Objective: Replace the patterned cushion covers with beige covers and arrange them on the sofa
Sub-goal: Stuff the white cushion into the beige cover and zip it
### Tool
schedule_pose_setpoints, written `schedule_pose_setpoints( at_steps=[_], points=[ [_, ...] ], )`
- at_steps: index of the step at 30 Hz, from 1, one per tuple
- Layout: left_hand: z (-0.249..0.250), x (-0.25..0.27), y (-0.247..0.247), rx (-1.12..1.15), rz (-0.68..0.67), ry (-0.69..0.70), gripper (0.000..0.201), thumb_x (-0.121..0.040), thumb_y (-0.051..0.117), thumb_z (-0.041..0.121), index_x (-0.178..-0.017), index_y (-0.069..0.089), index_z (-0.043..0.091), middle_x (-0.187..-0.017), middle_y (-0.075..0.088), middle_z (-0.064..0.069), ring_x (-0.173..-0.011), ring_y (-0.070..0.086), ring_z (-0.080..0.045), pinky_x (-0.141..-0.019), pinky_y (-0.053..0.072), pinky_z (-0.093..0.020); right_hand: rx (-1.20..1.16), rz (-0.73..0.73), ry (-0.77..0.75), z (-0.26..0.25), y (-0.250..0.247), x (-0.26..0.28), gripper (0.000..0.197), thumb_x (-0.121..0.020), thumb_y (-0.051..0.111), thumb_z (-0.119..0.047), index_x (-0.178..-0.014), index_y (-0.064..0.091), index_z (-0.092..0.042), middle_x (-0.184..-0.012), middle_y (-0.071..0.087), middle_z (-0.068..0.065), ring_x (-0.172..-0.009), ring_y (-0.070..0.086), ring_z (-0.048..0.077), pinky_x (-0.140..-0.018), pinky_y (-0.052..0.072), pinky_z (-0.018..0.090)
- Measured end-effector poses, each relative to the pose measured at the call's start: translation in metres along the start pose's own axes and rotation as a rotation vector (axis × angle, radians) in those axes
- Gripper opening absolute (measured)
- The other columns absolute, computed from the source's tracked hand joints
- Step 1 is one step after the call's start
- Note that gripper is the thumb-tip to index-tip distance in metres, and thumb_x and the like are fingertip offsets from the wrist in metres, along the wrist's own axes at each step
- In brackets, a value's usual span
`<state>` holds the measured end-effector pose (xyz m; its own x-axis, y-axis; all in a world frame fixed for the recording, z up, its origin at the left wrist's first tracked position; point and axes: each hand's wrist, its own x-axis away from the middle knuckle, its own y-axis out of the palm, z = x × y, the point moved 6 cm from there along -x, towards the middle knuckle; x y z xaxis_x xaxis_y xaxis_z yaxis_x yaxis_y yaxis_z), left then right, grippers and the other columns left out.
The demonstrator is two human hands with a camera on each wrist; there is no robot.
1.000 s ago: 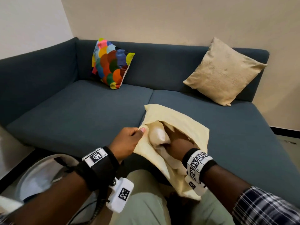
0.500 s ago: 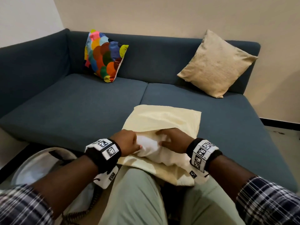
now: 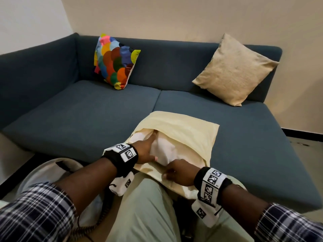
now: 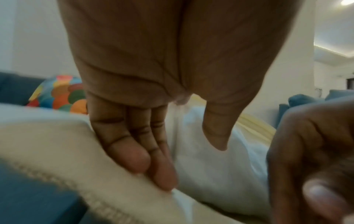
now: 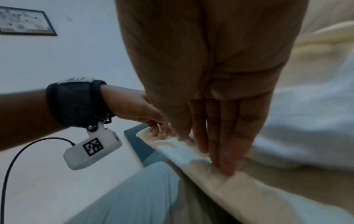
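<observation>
plaid sleeves (image 3: 40,212), black wristbands (image 3: 120,158) with square-code tags, pale green trousers (image 3: 148,212)

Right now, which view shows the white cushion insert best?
Head view: the white insert shows in the pale cover's opening, left hand pushing it in. The left wrist view shows a blurred patch beyond the fingers; the right wrist view shows part at the right edge.

The left hand (image 3: 146,151) has its fingertips hidden inside the beige cover (image 3: 188,130), so their grip there cannot be seen. Most of the white cushion (image 3: 162,151) is covered too. The left wrist view is blurred along the cover's hem.
</observation>
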<state>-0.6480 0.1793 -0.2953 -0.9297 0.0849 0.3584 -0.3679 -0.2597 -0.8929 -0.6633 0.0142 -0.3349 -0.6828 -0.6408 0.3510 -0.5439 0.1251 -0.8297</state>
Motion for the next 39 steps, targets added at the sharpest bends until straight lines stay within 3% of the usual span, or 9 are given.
schedule_pose_setpoints(
  at_steps=[7, 13, 16, 20, 24, 27, 31, 35, 39],
  points=[
    [0.012, -0.018, 0.011, 0.038, 0.039, 0.006, 0.133, -0.080, 0.071, 0.057, -0.108, -0.059, 0.055, -0.157, 0.032, -0.026, -0.143, 0.037, -0.040, -0.117, 0.030, -0.051, 0.091, 0.102, 0.156, 0.018, 0.014, -0.023, 0.060, -0.096, 0.052, -0.046, -0.146, 0.041, -0.015, -0.144, 0.052, 0.013, -0.131, 0.050, 0.034, -0.107, 0.043, 0.041],
    [0.010, -0.014, 0.022, -0.063, 0.015, 0.024, 0.129, -0.082, 0.064, 0.065, -0.118, -0.059, 0.046, -0.149, 0.049, -0.017, -0.136, 0.048, -0.036, -0.113, 0.036, -0.049, 0.054, -0.033, 0.161, 0.019, 0.020, -0.024, 0.065, -0.097, 0.039, -0.065, -0.150, 0.042, -0.027, -0.144, 0.055, 0.008, -0.133, 0.050, 0.031, -0.107, 0.040, 0.039],
    [0.011, -0.006, 0.019, -0.163, 0.063, 0.001, 0.116, -0.086, 0.050, 0.073, -0.141, -0.045, 0.036, -0.144, 0.053, -0.017, -0.133, 0.050, -0.039, -0.109, 0.034, -0.054, -0.049, 0.040, 0.166, 0.011, -0.002, -0.013, 0.055, -0.093, 0.050, -0.065, -0.121, 0.065, -0.020, -0.117, 0.068, 0.006, -0.109, 0.063, 0.027, -0.088, 0.048, 0.035],
    [0.017, 0.010, -0.009, -0.212, 0.144, 0.028, 0.097, -0.085, 0.037, 0.082, -0.158, 0.004, 0.026, -0.131, 0.062, -0.011, -0.119, 0.058, -0.032, -0.097, 0.045, -0.044, 0.021, 0.201, 0.071, -0.002, -0.042, 0.014, 0.047, -0.088, 0.049, -0.072, -0.088, 0.061, -0.026, -0.090, 0.061, -0.005, -0.086, 0.056, 0.019, -0.080, 0.048, 0.036],
    [0.030, 0.036, -0.052, -0.243, 0.289, 0.163, 0.055, -0.089, 0.031, 0.079, -0.122, 0.047, 0.037, -0.116, 0.066, 0.002, -0.109, 0.061, -0.025, -0.093, 0.042, -0.043, -0.077, 0.217, 0.027, 0.009, -0.070, 0.037, 0.042, -0.092, 0.047, -0.070, -0.086, 0.059, -0.030, -0.090, 0.061, -0.008, -0.088, 0.057, 0.019, -0.079, 0.047, 0.035],
    [0.023, 0.047, -0.064, -0.308, 0.297, 0.153, 0.060, -0.090, 0.026, 0.079, -0.109, 0.063, 0.036, -0.114, 0.067, 0.008, -0.111, 0.060, -0.020, -0.093, 0.037, -0.045, -0.044, 0.197, 0.075, 0.027, -0.086, 0.052, 0.051, -0.097, 0.038, -0.068, -0.078, 0.056, -0.024, -0.085, 0.060, -0.005, -0.084, 0.056, 0.019, -0.077, 0.046, 0.035],
    [-0.012, 0.047, -0.052, -0.266, 0.175, 0.040, 0.089, -0.075, 0.008, 0.092, -0.095, 0.069, 0.031, -0.099, 0.067, 0.011, -0.100, 0.061, -0.017, -0.085, 0.037, -0.043, 0.077, 0.201, 0.150, 0.063, -0.100, 0.069, 0.063, -0.096, 0.027, -0.072, -0.074, 0.051, -0.019, -0.072, 0.056, -0.007, -0.075, 0.054, 0.015, -0.082, 0.049, 0.041],
    [-0.002, 0.055, -0.017, -0.380, 0.040, 0.081, 0.062, -0.082, 0.036, 0.083, -0.095, 0.067, 0.031, -0.107, 0.063, 0.014, -0.107, 0.059, -0.015, -0.090, 0.040, -0.044, 0.239, 0.123, 0.124, 0.072, -0.088, 0.079, 0.056, -0.096, 0.034, -0.069, -0.078, 0.053, -0.020, -0.079, 0.059, -0.006, -0.080, 0.058, 0.018, -0.079, 0.050, 0.039],
    [0.019, 0.069, -0.040, -0.097, 0.397, 0.368, 0.052, -0.076, 0.046, 0.080, -0.092, 0.062, 0.033, -0.097, 0.055, 0.015, -0.098, 0.056, -0.012, -0.085, 0.044, -0.041, 0.338, 0.386, -0.076, 0.058, -0.099, 0.095, 0.045, -0.093, 0.034, -0.071, -0.082, 0.053, -0.032, -0.083, 0.059, -0.012, -0.085, 0.055, 0.013, -0.072, 0.049, 0.035]
  ],
)
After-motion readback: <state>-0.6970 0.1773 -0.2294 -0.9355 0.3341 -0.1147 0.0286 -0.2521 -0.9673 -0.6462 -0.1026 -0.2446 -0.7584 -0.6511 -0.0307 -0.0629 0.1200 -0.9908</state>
